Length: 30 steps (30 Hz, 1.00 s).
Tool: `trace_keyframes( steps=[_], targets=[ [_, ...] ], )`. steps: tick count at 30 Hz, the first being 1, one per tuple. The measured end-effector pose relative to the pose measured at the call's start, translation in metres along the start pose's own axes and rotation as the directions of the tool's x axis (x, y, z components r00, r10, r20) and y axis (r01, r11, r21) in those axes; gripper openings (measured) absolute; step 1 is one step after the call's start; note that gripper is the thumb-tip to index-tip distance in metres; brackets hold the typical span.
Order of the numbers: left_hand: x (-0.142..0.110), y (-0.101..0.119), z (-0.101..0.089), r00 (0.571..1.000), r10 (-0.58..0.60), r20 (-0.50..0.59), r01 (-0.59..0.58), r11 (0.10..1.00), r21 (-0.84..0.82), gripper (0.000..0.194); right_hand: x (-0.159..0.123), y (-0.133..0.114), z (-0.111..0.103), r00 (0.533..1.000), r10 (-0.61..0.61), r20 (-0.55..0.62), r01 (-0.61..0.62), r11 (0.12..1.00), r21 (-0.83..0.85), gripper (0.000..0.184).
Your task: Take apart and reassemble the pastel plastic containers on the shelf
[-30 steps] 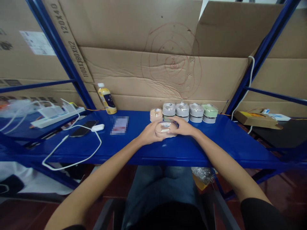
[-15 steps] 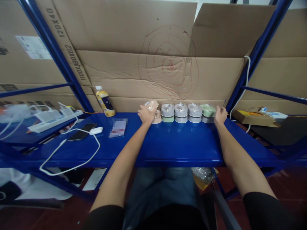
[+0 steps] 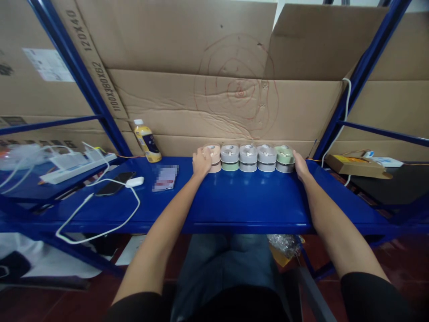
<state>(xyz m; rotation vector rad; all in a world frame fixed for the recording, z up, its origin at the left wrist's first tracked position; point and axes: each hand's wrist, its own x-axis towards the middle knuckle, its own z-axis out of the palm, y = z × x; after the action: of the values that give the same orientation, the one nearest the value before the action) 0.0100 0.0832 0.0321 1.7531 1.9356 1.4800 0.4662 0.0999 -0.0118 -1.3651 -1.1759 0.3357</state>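
Observation:
Small round-cornered lidded containers stand side by side in one row, stacked two high, along the back of the blue shelf (image 3: 248,201). At the row's left end my left hand (image 3: 201,162) has its fingers curled against a peach container (image 3: 215,153). To its right come a grey container (image 3: 229,154) with a pale green one (image 3: 230,167) below it, then more grey containers (image 3: 257,154). My right hand (image 3: 300,165) lies with straightened fingers along the side of the green container (image 3: 284,154) at the right end. Its fingertips are partly hidden.
Left of the row are a yellow drink bottle (image 3: 147,141), a blurred-out flat item (image 3: 165,178), a dark phone (image 3: 115,183) and a white cable (image 3: 139,205). Cardboard (image 3: 161,98) backs the shelf. A blue post (image 3: 363,76) and a small open carton (image 3: 357,166) are to the right.
The tilted peach container in my left hand now sits level on the lower one. My right hand has moved left and straightened against the green container. The row has shifted slightly left.

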Motion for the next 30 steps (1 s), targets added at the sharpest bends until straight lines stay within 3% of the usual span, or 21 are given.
trace_keyframes(
  steps=[4, 8, 10, 13, 15, 18, 24, 27, 30],
  targets=[
    [0.015, -0.03, -0.018, 0.998, 0.055, -0.01, -0.055, 0.998, 0.021, 0.043, -0.015, -0.017, 0.014, 0.992, 0.065, 0.109, -0.074, 0.994, 0.081, 0.061],
    [0.025, -0.055, -0.031, 0.995, 0.06, -0.081, -0.057, 0.998, 0.037, 0.047, -0.029, -0.033, 0.032, 0.975, -0.015, 0.221, 0.011, 1.0, 0.019, 0.068],
    [0.028, -0.062, -0.035, 0.994, 0.02, -0.11, -0.017, 1.0, 0.026, 0.049, -0.036, -0.041, 0.041, 0.97, -0.005, 0.245, 0.022, 0.997, -0.069, 0.08],
    [0.03, -0.067, -0.039, 0.991, -0.034, -0.126, 0.032, 0.999, -0.019, 0.052, -0.047, -0.056, 0.052, 0.989, -0.016, 0.147, 0.057, 0.959, -0.279, 0.109],
    [0.028, -0.066, -0.041, 0.99, -0.057, -0.128, 0.051, 0.998, -0.048, 0.053, -0.054, -0.067, 0.058, 0.989, -0.115, 0.089, 0.142, 0.903, -0.405, 0.118],
    [0.025, -0.062, -0.042, 0.988, -0.102, -0.114, 0.094, 0.993, -0.069, 0.058, -0.063, -0.078, 0.068, 0.972, -0.214, 0.094, 0.232, 0.838, -0.494, 0.11],
    [0.015, -0.048, -0.041, 0.986, -0.101, -0.13, 0.095, 0.994, -0.056, 0.066, -0.067, -0.086, 0.076, 0.985, -0.164, 0.051, 0.167, 0.837, -0.522, 0.09],
    [0.007, -0.034, -0.046, 0.974, 0.012, -0.226, -0.013, 1.0, -0.001, 0.064, -0.062, -0.092, 0.066, 0.99, -0.138, -0.001, 0.123, 0.885, -0.45, 0.09],
    [-0.004, -0.013, -0.051, 0.944, 0.214, -0.252, -0.214, 0.976, 0.025, 0.06, -0.056, -0.106, 0.049, 0.981, -0.164, -0.103, 0.127, 0.947, -0.294, 0.089]
  ],
)
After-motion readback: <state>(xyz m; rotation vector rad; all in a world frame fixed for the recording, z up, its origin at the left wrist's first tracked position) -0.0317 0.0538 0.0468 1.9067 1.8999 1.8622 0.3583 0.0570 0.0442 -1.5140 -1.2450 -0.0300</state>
